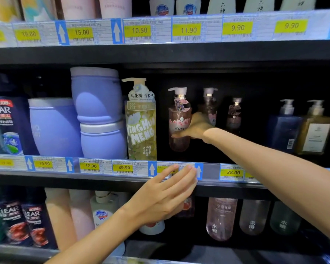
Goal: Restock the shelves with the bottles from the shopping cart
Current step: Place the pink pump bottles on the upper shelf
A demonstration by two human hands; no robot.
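Note:
A pink translucent pump bottle (178, 113) with a floral label stands on the middle shelf (208, 171), to the right of a green pump bottle (141, 122). My right hand (195, 128) reaches into the shelf and grips the pink bottle from its right side, thumb across the front. Two more pink pump bottles (210, 105) (234, 115) stand deeper behind it. My left hand (168, 195) rests with straight fingers on the shelf's front price strip, below the pink bottle. The shopping cart is out of view.
Purple tubs (95, 96) and dark Clear bottles (4, 121) fill the middle shelf's left; blue and amber pump bottles (301, 128) stand at its right. The shelf above carries white and pink bottles. The lower shelf holds more bottles, among them clear pink ones (220, 218).

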